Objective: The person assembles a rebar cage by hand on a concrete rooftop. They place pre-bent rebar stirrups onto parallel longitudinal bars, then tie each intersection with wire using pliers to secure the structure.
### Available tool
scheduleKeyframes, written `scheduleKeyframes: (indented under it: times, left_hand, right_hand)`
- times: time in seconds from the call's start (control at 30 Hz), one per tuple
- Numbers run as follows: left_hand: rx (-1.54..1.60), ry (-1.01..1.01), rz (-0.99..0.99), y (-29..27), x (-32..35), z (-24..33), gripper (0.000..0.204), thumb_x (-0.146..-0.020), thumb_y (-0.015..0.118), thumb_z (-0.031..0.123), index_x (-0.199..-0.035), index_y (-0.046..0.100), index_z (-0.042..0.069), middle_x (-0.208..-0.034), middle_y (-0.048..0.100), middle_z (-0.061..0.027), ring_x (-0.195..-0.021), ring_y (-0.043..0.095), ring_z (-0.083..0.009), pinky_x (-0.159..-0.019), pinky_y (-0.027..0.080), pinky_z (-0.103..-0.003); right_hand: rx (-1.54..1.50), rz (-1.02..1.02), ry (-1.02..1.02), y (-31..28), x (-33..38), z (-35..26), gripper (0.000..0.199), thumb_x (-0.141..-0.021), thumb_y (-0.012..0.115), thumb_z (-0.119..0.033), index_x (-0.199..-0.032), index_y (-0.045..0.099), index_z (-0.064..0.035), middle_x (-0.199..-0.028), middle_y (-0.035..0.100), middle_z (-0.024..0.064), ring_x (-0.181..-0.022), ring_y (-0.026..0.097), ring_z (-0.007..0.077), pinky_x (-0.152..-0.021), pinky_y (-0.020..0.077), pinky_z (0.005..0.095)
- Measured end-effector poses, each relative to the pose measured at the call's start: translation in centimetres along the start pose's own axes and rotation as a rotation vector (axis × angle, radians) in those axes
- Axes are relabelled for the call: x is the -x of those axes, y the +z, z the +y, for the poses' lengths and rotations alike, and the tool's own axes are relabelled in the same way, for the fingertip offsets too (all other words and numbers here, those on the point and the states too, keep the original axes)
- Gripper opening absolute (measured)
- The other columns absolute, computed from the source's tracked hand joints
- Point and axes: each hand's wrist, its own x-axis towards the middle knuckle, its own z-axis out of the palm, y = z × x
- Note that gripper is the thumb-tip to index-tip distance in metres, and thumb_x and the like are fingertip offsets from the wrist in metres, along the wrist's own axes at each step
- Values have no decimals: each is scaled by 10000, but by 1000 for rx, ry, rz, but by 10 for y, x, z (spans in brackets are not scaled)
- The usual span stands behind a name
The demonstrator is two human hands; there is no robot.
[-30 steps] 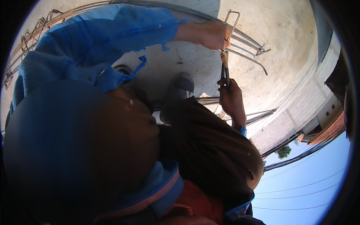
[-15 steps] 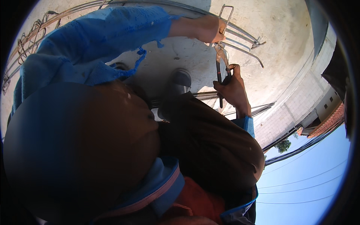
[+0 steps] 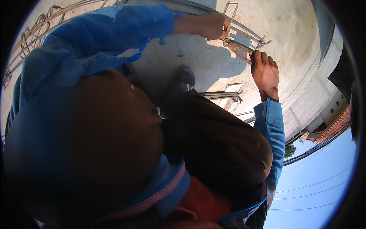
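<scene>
My left hand (image 3: 216, 27), at the top centre, is closed around a thin bent metal stirrup (image 3: 231, 15) where it meets long steel rods (image 3: 244, 33). My right hand (image 3: 264, 72) grips the handles of a pair of pincers (image 3: 239, 49). Their jaws sit right at my left fingertips, beside the rods. Whether the jaws bite on a wire there is too small to tell. Torn blue sleeves cover both forearms.
More rods and stirrups (image 3: 36, 32) run along the upper left. Other bars (image 3: 223, 95) lie on the concrete ground (image 3: 293, 30) near my shoe (image 3: 183, 78). My bent knee (image 3: 228, 141) fills the middle. A pale block wall (image 3: 301, 105) stands at right.
My right hand has moved up and right, swinging the pincers' handles from pointing downward to pointing right. The left hand stays nearly in place on the stirrup.
</scene>
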Motion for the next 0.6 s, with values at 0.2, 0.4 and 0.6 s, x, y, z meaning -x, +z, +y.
scheduleKeyframes:
  times: [0.2,0.4,0.6]
  left_hand:
    - [3,101,14,6,-12,-15,278,-1061,663,311,-1130,679,41,-746,677,-99,-593,640,-164,-559,516,-373]
    - [24,55,22,5,-10,-13,285,-1038,696,322,-1130,673,53,-756,683,-101,-626,645,-178,-589,500,-385]
    - [-19,123,24,5,-12,-13,300,-1008,714,306,-1142,666,42,-893,740,-157,-826,737,-250,-679,547,-427]
  right_hand:
    - [-369,-147,156,11,17,-15,170,-989,647,-152,-1119,613,-49,-1024,733,207,-904,714,449,-799,591,521]
    - [-1715,-780,537,11,34,-60,363,-1091,619,-383,-1057,653,-22,-729,587,8,-595,541,107,-559,451,286]
    - [-1274,-436,635,10,44,-76,417,-1084,626,-381,-1026,700,25,-768,690,89,-664,639,162,-635,512,339]
